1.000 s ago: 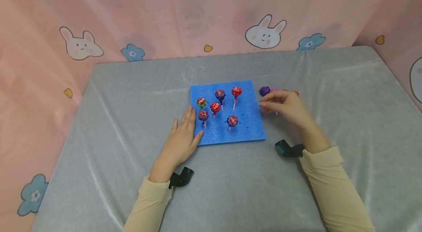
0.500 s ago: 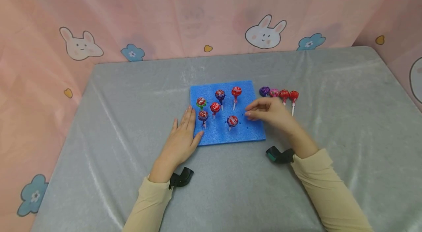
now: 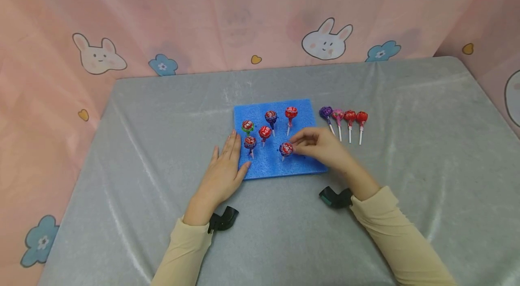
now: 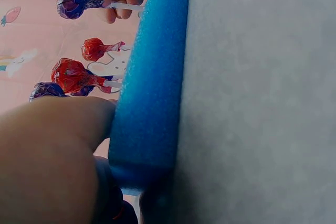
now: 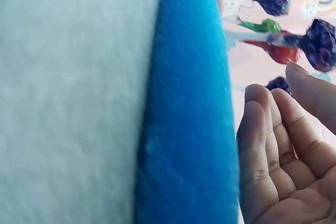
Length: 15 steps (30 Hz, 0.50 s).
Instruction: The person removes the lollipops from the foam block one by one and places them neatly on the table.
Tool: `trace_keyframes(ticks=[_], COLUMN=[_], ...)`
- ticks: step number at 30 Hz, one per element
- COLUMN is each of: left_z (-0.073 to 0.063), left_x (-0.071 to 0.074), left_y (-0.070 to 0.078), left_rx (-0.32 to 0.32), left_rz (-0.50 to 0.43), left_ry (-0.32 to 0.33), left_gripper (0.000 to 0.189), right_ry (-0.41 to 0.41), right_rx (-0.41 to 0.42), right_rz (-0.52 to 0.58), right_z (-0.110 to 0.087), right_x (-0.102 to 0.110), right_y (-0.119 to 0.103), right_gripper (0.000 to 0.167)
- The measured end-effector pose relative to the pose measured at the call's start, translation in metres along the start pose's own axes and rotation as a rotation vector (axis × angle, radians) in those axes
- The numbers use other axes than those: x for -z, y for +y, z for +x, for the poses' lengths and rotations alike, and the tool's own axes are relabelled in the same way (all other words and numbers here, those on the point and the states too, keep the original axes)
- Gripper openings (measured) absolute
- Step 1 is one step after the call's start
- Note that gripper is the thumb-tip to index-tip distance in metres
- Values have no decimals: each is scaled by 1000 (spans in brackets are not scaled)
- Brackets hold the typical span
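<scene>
A blue foam board (image 3: 268,166) lies on the table with several wrapped lollipops standing upright in it. My left hand (image 3: 221,173) rests with straight fingers along the board's left edge, its thumb over the front left corner. Over the right part of the board is my right hand (image 3: 322,148), its fingertips right beside a purple-and-red lollipop (image 3: 286,149). In the right wrist view the thumb (image 5: 315,95) stands apart from the bent fingers (image 5: 254,129), with nothing between them. That lollipop's white stick (image 4: 126,6) goes down to the foam in the left wrist view.
To the board's right lie a purple lollipop (image 3: 326,113), a pink lollipop (image 3: 338,115) and two red ones, side by side on the grey cloth (image 3: 406,141). Behind the table hangs a pink curtain (image 3: 227,20) with rabbits.
My right hand has moved left and toward the front, from beside the loose lollipops to the lollipop at the board's front. The loose row shows fully now. My left hand stays put.
</scene>
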<state>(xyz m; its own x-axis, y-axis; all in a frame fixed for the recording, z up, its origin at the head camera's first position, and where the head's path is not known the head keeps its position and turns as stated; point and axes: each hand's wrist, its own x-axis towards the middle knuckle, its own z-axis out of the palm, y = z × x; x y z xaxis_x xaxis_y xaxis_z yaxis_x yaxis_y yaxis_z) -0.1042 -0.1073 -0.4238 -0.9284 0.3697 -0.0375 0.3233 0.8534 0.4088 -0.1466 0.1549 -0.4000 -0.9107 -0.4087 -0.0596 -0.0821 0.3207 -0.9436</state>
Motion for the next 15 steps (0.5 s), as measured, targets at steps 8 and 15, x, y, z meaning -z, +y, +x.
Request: trace_keyframes(ticks=[8,15], left_z=[0,0], left_x=[0,1], left_y=[0,0], left_rx=[0,5], left_rz=[-5,2], left_ry=[-1,-11], left_gripper=[68,68], right_ry=[14,-25], right_rx=[22,62], right_rz=[22,9], right_z=[0,0], right_x=[-10,-14], right_y=[2,2], right_gripper=[18,17])
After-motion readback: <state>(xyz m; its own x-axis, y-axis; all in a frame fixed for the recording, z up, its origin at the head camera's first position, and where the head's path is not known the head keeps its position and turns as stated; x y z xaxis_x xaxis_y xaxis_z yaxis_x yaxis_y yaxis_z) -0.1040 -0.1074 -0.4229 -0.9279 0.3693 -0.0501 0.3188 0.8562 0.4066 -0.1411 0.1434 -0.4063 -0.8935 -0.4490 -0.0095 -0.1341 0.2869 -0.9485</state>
